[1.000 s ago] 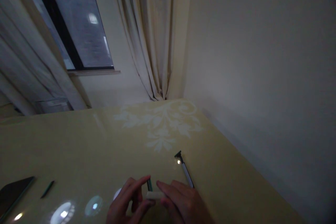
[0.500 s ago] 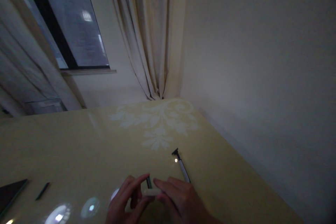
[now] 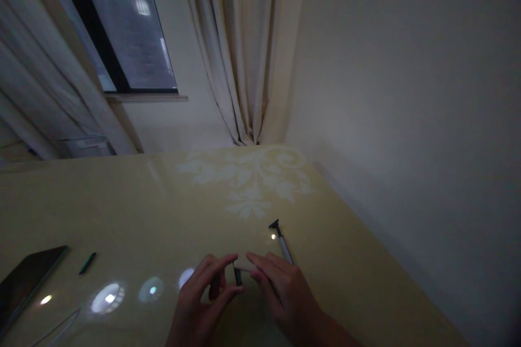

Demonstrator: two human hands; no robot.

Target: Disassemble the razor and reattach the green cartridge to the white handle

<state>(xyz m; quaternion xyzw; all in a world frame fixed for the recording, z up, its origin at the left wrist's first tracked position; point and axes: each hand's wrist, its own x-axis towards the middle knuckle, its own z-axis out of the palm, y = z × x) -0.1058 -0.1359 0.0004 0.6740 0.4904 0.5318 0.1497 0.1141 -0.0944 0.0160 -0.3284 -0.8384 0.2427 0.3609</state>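
My left hand (image 3: 207, 290) pinches a small dark bar (image 3: 237, 275) with a greenish tint upright between thumb and forefinger. It resembles a razor cartridge, but is too small to be sure. Fingertips of my right hand (image 3: 280, 284) close on a thin pale piece (image 3: 245, 268), whose end reaches the bar's upper part; its kind is unclear. Just beyond my right hand lies a razor (image 3: 285, 246) with a black T-shaped head and a grey handle, its lower end hidden by my fingers. To the left, a similar dark green-edged bar (image 3: 87, 263) rests on the table.
The glossy yellowish table (image 3: 163, 217) bears a pale floral pattern and lamp reflections. A dark flat panel (image 3: 30, 282) lies at its left edge, with a pale thin loop (image 3: 61, 328) nearby. A wall (image 3: 399, 119) borders the right side; curtains (image 3: 240, 54) and a window stand behind.
My left hand now shows the dark bar more fully, its thumb at the lower end. The pale piece has shifted from below the bar to its upper part. The view has tilted down and left.
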